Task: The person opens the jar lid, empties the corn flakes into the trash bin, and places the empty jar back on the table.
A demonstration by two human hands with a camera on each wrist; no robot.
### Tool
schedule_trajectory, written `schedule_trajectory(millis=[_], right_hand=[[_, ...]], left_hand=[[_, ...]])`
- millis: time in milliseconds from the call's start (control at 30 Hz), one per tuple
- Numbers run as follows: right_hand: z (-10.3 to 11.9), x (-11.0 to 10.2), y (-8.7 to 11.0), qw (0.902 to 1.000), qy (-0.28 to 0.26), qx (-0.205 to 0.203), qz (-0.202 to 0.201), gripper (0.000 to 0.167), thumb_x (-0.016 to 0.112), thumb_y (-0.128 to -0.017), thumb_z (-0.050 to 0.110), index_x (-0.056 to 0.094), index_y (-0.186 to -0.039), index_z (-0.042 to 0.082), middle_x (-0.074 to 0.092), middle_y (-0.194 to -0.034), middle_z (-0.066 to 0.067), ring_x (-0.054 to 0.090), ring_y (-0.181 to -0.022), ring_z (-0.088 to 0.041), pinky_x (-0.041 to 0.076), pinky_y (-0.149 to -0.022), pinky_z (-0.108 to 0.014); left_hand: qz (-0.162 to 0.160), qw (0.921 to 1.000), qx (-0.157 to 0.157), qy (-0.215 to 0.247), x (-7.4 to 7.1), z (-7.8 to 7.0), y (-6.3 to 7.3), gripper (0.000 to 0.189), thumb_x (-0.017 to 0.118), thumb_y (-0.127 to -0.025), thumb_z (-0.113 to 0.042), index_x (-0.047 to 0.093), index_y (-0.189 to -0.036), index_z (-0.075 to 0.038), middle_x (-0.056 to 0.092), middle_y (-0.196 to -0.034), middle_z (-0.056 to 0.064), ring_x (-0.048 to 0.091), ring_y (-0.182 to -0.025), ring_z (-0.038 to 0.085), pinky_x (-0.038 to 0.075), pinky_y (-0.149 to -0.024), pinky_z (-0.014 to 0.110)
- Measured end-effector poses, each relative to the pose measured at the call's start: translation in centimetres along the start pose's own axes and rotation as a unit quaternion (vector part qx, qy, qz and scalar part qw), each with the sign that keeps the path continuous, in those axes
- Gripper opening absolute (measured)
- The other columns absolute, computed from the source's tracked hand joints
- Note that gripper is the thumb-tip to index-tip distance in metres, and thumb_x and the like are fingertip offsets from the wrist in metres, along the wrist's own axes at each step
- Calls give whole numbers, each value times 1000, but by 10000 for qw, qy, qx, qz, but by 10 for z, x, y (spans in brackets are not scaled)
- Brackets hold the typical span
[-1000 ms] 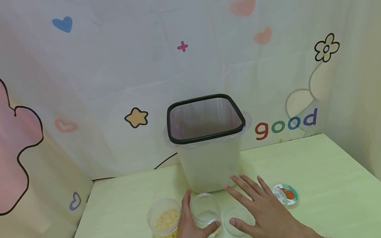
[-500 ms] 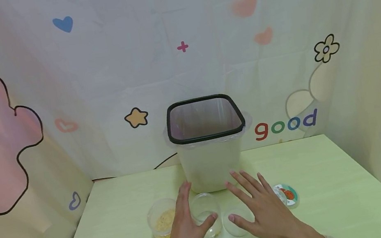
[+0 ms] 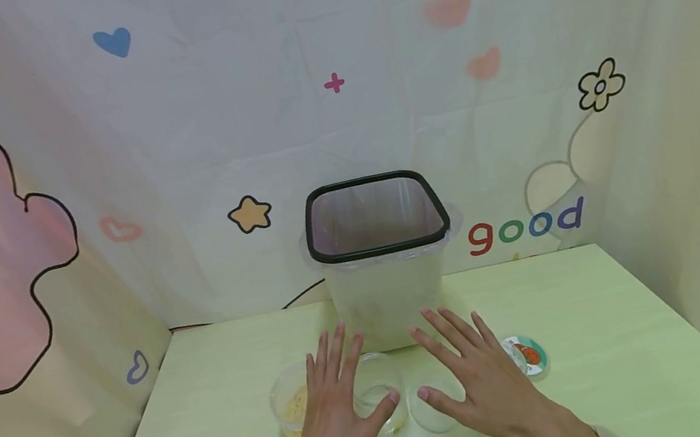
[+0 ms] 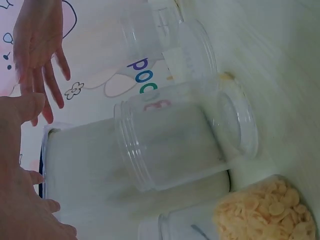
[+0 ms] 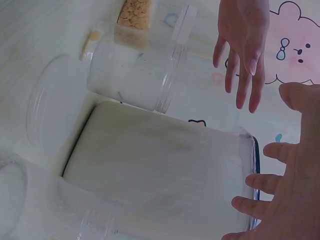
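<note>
My left hand (image 3: 337,419) hovers with straight, spread fingers over the left jar and the middle jar and holds nothing. My right hand (image 3: 490,391) is likewise spread, palm down, and has nothing in its grasp. Below the left hand stands a clear jar of pale yellow flakes (image 4: 265,210), partly hidden by that hand in the head view. Beside it is an upright clear jar (image 3: 374,371) without a lid, a small yellowish bit at its base. A clear round lid (image 5: 57,102) lies between the hands. Another clear jar (image 5: 50,200) stands at right, mostly behind the right hand in the head view.
A tall white bin (image 3: 390,296) with a black rim stands behind the jars, against the printed backdrop (image 3: 204,119). On the right of the pale table (image 3: 620,359) is a round disc (image 3: 528,355) with a green edge and red picture.
My left hand has drawn back from the middle jar, its fingers spreading and shifting left. My right hand stays nearly in place, and the jars have not moved.
</note>
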State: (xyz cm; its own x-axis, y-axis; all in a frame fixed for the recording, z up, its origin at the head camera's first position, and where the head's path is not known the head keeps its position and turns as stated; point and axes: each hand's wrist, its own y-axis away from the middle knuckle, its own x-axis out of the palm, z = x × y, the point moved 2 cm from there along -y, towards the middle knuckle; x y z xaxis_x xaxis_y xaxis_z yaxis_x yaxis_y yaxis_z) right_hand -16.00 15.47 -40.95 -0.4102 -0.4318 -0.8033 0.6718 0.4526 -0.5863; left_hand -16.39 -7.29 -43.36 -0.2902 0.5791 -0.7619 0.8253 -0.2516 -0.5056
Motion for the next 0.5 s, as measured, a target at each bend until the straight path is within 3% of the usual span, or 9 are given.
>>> schedule_trajectory(millis=[200, 500], right_hand=[[-1, 0, -2, 9999, -19, -72, -70, 68, 56, -92, 56, 37, -152, 29, 28, -162, 0, 36, -144, -32, 16, -118, -59], [0, 3, -7, 9998, -30, -183, -4, 67, 52, -93, 60, 39, -151, 28, 27, -163, -1, 35, -144, -34, 21, -112, -66]], left_hand=[[-88, 9977, 215, -635, -8, 0, 1, 92, 68, -82, -59, 18, -156, -36, 19, -165, 1, 13, -152, 37, 14, -114, 69], [-37, 9911, 331, -1287, -17, 8, 4, 89, 59, -81, -71, 25, -155, -35, 11, -167, -6, 6, -154, 32, 11, -116, 68]])
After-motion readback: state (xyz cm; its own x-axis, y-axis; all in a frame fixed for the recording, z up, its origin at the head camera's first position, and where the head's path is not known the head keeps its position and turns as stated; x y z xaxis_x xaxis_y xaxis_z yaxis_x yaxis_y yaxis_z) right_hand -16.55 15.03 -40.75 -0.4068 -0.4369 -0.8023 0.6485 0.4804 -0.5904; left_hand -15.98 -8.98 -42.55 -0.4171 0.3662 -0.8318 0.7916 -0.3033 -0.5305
